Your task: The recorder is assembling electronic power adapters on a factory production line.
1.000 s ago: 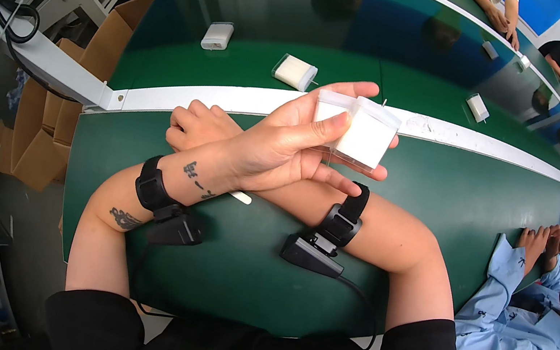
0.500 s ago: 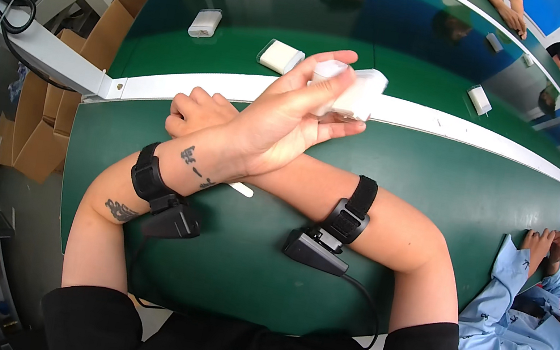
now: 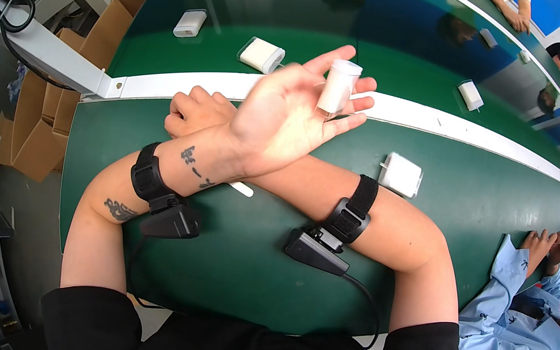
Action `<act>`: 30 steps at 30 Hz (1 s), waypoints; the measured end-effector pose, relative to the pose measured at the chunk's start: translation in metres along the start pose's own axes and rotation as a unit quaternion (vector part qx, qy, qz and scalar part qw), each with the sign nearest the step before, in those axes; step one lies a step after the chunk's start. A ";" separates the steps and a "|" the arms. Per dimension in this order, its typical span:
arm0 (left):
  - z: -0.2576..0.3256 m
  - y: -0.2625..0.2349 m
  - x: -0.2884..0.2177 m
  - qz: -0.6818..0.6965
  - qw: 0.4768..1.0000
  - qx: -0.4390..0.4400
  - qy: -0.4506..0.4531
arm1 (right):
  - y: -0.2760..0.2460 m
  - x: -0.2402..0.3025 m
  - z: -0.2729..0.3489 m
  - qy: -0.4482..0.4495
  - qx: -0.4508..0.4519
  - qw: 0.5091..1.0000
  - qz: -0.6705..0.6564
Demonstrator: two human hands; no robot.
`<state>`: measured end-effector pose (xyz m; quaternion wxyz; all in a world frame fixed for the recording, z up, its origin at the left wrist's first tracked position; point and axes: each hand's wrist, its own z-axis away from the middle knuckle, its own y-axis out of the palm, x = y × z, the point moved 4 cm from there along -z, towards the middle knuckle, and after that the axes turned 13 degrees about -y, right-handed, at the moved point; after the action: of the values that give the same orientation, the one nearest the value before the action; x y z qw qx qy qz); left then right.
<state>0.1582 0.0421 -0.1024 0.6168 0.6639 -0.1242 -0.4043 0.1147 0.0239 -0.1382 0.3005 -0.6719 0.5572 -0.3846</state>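
Charger point(image 3: 339, 86), small and white, is up off the bench point(image 3: 243, 272), pinched edge-on in the fingertips of the left hand point(image 3: 282, 113), which crosses over the right forearm. Judging by this, it is in hand but not set down. Right hand point(image 3: 195, 112) rests clenched at the white rail, holding nothing visible. Another charger point(image 3: 401, 174) lies nearby.

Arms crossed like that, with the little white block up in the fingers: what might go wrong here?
1. The left hand holds the white block only at the fingertips, palm open; it may slip and drop onto the green table.
2. The right hand lies pinned under the left forearm, so it probably cannot help catch it.
3. A white adapter lies loose close by; a swinging arm might knock it.
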 end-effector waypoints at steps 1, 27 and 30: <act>-0.004 0.002 0.004 -0.100 0.994 -0.047 0.012 | -0.003 0.000 0.003 -0.005 -0.030 0.999 -0.012; -0.071 0.048 0.044 -0.884 0.439 0.156 -0.034 | -0.004 0.002 0.010 0.060 -0.073 0.974 -0.206; -0.079 0.054 0.049 -0.913 0.379 0.148 -0.030 | 0.001 0.002 0.010 0.044 -0.060 0.975 -0.210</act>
<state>0.2615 0.0551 -0.0786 -0.2379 0.4440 0.4803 -0.7180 0.1224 0.0213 -0.1442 0.1476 -0.7726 0.4387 -0.4345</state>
